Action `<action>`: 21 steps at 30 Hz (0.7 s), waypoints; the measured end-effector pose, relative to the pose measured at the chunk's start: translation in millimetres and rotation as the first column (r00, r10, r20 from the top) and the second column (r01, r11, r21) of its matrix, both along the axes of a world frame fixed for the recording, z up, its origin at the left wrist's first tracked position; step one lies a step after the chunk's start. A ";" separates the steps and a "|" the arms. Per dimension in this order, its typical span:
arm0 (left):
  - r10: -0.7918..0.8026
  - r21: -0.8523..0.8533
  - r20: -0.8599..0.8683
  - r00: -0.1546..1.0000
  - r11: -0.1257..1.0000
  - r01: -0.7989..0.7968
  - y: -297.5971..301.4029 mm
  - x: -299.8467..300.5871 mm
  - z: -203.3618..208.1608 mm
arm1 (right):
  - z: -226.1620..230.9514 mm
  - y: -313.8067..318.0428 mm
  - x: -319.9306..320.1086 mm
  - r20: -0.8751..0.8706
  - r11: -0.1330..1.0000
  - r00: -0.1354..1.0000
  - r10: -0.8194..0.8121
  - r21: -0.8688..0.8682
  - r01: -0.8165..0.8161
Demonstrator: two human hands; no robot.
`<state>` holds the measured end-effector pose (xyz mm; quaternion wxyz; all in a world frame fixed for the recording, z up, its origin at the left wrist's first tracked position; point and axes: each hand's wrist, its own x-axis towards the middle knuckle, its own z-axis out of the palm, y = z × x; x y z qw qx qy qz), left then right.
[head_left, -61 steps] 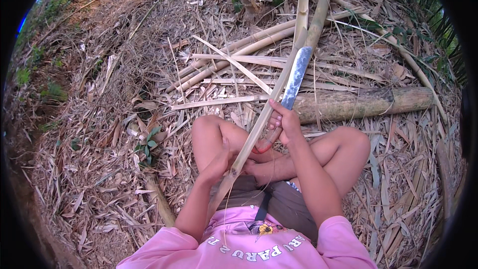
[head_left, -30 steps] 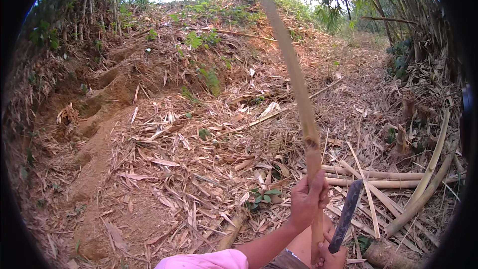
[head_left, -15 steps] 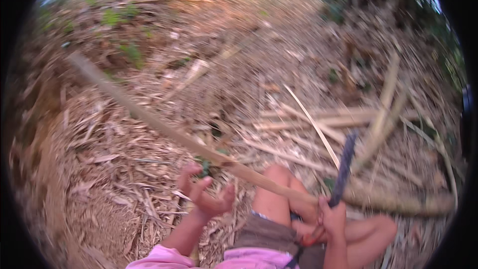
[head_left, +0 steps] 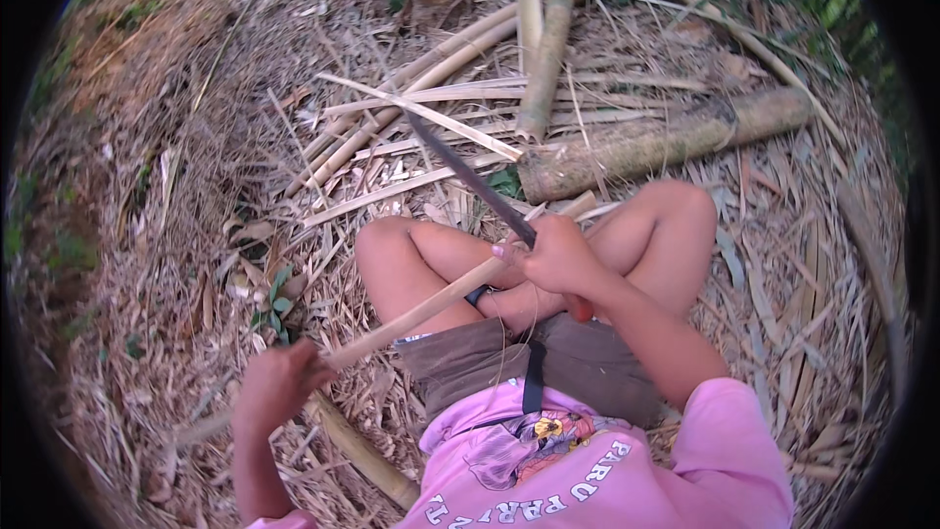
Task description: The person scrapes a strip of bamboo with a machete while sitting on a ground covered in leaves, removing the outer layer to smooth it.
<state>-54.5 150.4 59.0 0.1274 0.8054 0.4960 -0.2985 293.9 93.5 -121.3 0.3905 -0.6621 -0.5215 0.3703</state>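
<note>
Pale, thin split bamboo strip (head_left: 431, 309) lies slantwise across the sitting person's bare knees in the head view, its near-left end gripped in the clenched left hand (head_left: 279, 382) and its far-right end reaching the right hand (head_left: 558, 257). That right hand is closed round the handle of a long dark steel blade (head_left: 465, 171), which points far-left over the litter. A thick grey-brown log (head_left: 666, 142) lies just beyond the right knee, with a fan of cut bamboo poles (head_left: 543, 34) farther off. Open room lies mainly to the left, over dry leaves (head_left: 157, 235); on the right the log hems in the knee. Half a second ago the strip ran up toward the far left and the left hand was open; now the strip is lower and gripped.
</note>
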 end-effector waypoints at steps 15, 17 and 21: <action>0.925 -0.903 0.375 0.067 0.381 -0.199 -26.7 69.2 -93.0 | 4.0 -49.0 -81.2 0.234 0.933 0.971 -0.050 0.358 -0.038; 0.920 -0.902 0.389 0.040 0.389 -0.187 -21.0 82.6 -96.0 | 0.9 -49.0 -87.1 0.295 0.922 0.955 -0.022 0.375 -0.095; 0.959 -0.957 0.280 -0.034 0.276 -0.092 -11.5 99.3 -93.8 | 6.9 -34.8 -84.9 0.381 0.859 0.912 -0.154 0.508 -0.068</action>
